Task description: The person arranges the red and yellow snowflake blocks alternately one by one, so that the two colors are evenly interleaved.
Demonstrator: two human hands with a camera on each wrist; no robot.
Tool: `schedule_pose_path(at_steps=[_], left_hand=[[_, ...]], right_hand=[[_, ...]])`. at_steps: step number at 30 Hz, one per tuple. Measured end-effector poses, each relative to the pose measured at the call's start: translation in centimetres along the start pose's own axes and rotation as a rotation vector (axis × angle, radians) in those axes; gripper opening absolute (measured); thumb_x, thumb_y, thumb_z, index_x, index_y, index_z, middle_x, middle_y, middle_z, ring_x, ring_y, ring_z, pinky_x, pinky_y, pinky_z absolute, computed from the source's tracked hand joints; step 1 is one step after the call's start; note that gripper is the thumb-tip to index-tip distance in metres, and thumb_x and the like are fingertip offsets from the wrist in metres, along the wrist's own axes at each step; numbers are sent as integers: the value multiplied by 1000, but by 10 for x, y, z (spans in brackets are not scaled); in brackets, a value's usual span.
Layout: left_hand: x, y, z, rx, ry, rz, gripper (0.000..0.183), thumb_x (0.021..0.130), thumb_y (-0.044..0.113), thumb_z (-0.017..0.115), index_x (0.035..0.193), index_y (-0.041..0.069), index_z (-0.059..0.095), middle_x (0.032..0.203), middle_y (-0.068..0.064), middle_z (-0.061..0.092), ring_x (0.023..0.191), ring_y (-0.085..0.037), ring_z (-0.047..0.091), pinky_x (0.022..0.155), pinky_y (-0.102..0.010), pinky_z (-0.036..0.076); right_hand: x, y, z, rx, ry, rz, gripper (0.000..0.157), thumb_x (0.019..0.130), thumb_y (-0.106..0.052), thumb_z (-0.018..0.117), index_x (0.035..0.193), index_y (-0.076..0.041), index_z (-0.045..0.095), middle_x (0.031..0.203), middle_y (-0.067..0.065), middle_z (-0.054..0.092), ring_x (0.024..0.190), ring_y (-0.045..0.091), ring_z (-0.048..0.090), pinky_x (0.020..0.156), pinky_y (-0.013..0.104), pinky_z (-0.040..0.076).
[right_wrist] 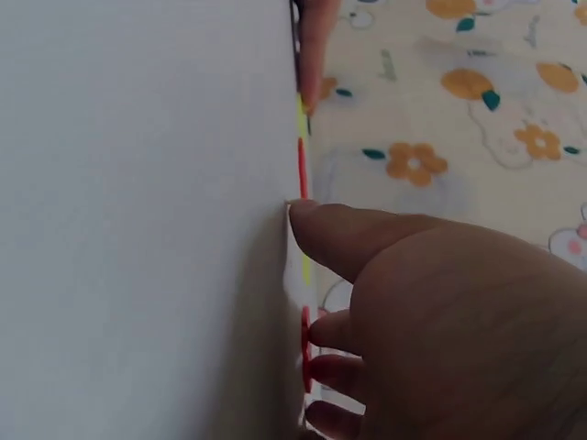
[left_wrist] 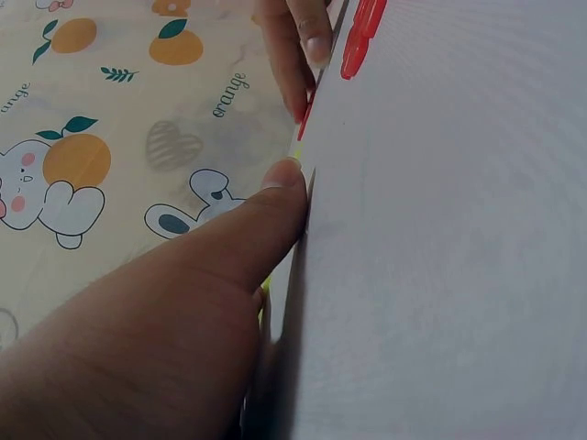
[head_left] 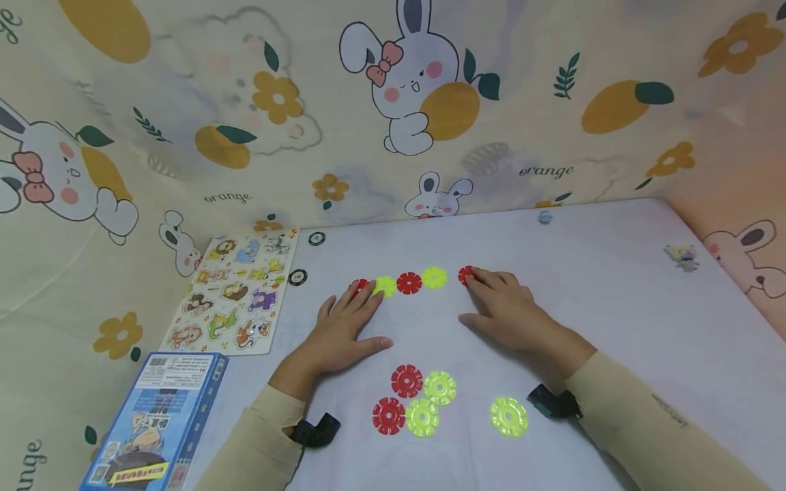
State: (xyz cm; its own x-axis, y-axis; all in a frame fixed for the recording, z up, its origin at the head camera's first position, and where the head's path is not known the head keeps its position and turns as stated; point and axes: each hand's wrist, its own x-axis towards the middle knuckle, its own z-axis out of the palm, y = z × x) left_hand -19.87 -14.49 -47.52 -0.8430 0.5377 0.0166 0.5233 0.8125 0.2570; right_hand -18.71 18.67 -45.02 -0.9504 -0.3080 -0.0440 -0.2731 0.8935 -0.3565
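Note:
A row of notched plastic snowflake discs in alternating red and yellow-green crosses the table. My left hand (head_left: 344,337) lies flat, its spread fingertips over the red disc (head_left: 357,285) at the left end and the edge of the yellow-green disc (head_left: 385,285) beside it. Farther along come another red disc (head_left: 409,283) and a yellow-green disc (head_left: 434,277). After a gap, my right hand (head_left: 510,317) rests its fingertips on a red disc (head_left: 464,274), partly covering it; its thumb is stretched out to the left. The right wrist view also shows this red disc (right_wrist: 306,348) beneath the fingers.
Nearer me, two red discs (head_left: 406,380) and two yellow-green discs (head_left: 440,388) form a cluster, with a single yellow-green disc (head_left: 508,417) to its right. An animal sticker board (head_left: 276,327), blue box (head_left: 156,402) and black round chips (head_left: 297,277) stand left; small figurines (head_left: 683,257) sit at right.

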Motion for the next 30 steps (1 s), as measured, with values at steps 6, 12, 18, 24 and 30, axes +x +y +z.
schedule_pose_path(at_steps=[6, 12, 18, 24, 30], left_hand=[[0, 1, 0, 1, 3, 0, 89, 81, 78, 41, 153, 29, 24, 159, 7, 10, 144, -22, 1, 109, -59, 5], [0, 2, -1, -6, 5, -2, 89, 80, 78, 42, 152, 29, 25, 159, 7, 10, 144, -23, 1, 108, -60, 5], [0, 2, -1, 0, 8, -1, 90, 80, 78, 42, 153, 29, 25, 159, 7, 11, 144, -23, 1, 108, -60, 5], [0, 3, -2, 1, 0, -6, 89, 80, 78, 43, 153, 29, 25, 159, 7, 10, 144, -23, 1, 109, -59, 5], [0, 3, -3, 6, -4, -7, 90, 80, 79, 42, 153, 29, 24, 159, 7, 10, 144, -23, 1, 108, -60, 5]], right_hand=[[13, -6, 0, -39, -65, 12, 87, 82, -59, 64, 149, -12, 35, 156, 9, 22, 142, 30, 14, 93, 58, 26], [22, -4, -5, -20, -124, -7, 90, 78, -61, 67, 148, -13, 37, 156, 9, 24, 143, 28, 13, 97, 60, 22], [22, -2, -7, -14, -141, -30, 92, 77, -63, 67, 149, -15, 35, 157, 6, 22, 143, 26, 11, 98, 58, 22], [21, 1, -5, -15, -134, -44, 95, 75, -66, 67, 149, -16, 35, 157, 4, 21, 144, 26, 10, 97, 56, 23], [20, 2, -5, 3, -126, -64, 94, 75, -65, 67, 150, -17, 34, 157, 2, 20, 143, 26, 10, 97, 56, 23]])
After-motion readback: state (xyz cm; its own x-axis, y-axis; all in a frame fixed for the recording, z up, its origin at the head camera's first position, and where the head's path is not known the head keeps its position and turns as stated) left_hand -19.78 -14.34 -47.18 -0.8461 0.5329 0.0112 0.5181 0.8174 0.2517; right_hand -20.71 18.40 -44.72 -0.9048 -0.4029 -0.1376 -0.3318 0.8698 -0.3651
